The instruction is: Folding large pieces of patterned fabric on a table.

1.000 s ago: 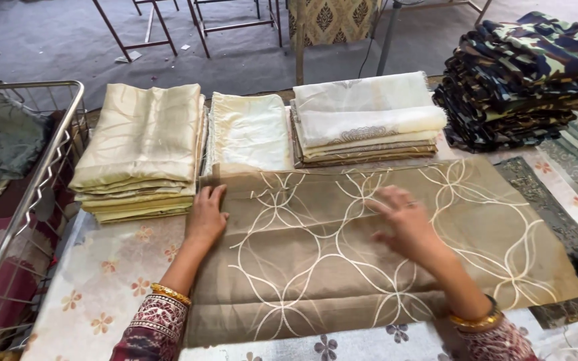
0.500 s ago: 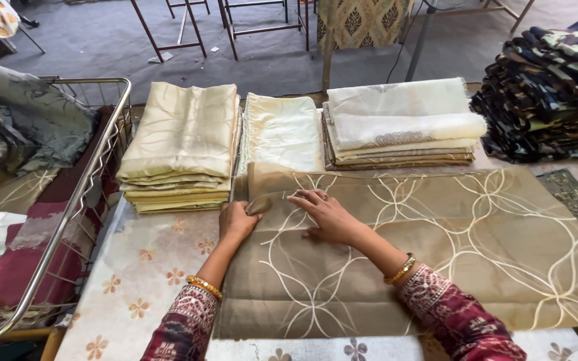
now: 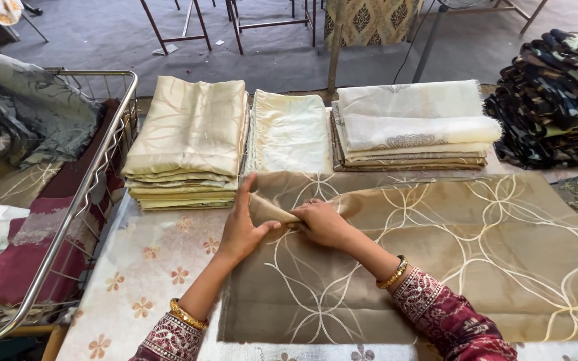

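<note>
Both hands, left hand (image 3: 242, 230) and right hand (image 3: 322, 224), were clamped on the tan cloth's (image 3: 449, 254) corner, fold apparently beginning; next likely needs edge alignment.

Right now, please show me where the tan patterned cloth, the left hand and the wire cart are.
tan patterned cloth (image 3: 476, 254), head view, on its flat middle part.
left hand (image 3: 242, 230), head view, on the back of the hand.
wire cart (image 3: 91, 184), head view, on its metal top rail.
</note>
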